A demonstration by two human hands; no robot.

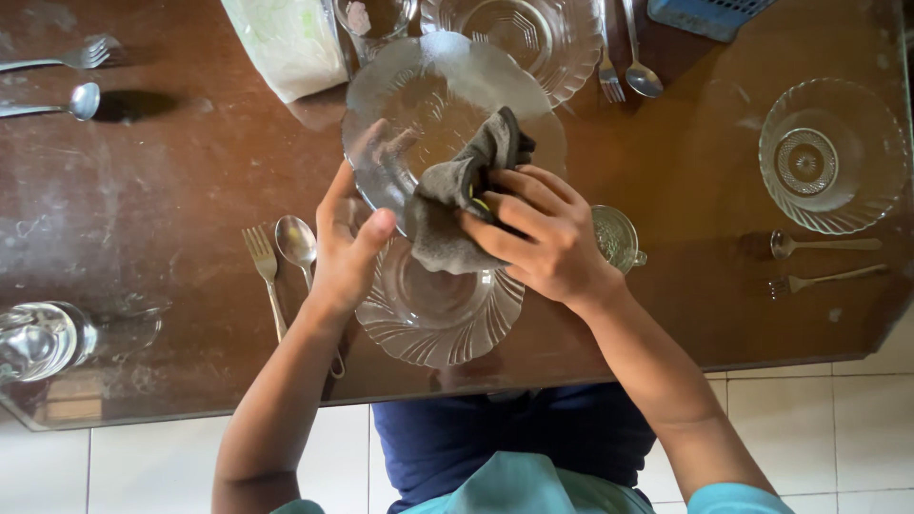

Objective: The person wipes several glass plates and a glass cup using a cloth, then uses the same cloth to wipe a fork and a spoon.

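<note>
While the left hand (347, 249) is pinching the glass plate (428, 105) at its rim — steadying it | right hand (538, 243) fingers are closing on the grey cloth (447, 214), pressing it against the plate's face

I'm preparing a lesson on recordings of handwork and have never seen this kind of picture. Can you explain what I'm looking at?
One camera, worn on a person's head, looks down at their own two bare hands over a glass-topped brown table. The left hand grips the rim of a clear glass plate, lifted above the table. The right hand presses a grey cloth against it. Beneath lies another glass plate; beside it a fork and spoon. A glass bowl stands at the right.
</note>
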